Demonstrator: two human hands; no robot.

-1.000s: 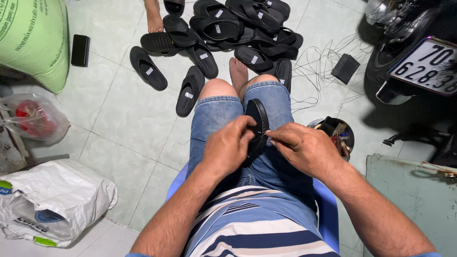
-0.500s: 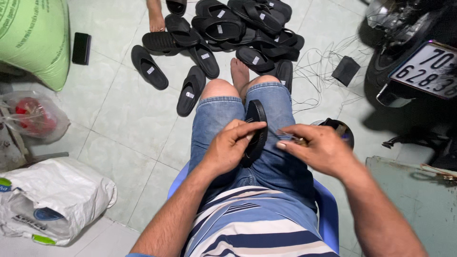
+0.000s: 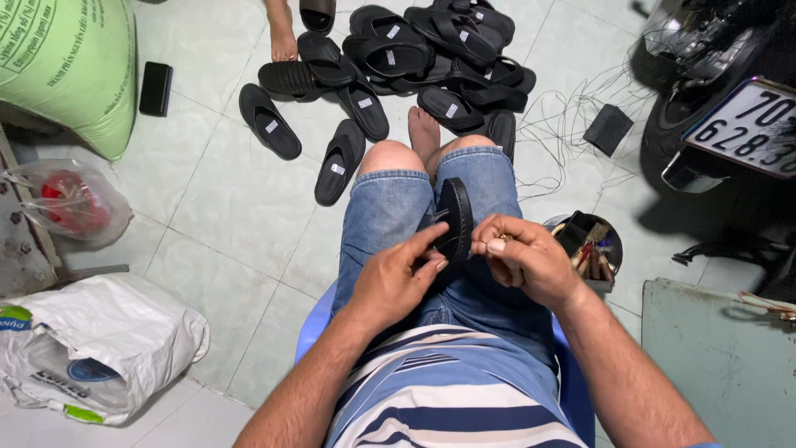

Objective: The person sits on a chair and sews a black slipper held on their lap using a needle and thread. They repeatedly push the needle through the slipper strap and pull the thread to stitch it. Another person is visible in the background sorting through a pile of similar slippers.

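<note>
L hand (image 3: 396,278) grips the black sandal (image 3: 455,217), held on edge over the lap btwn the knees, fingers wrapped on its side. R hand (image 3: 521,257) sits just beside it, fingertips pinched together on something too small to tell, looks like mid-stitch or trim work. Next move prob needs a steady hold w/ fine aim. Tiled floor (image 3: 224,207), pile of sandals (image 3: 414,58) ahead, tool tub (image 3: 590,241) at right, green sack (image 3: 70,66) at left.

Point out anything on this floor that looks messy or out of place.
The black sandals lie in a jumbled heap, overlapping and pointing every way, and loose thread sprawls tangled over the tiles beside them. Nothing looks spilled or broken.
</note>
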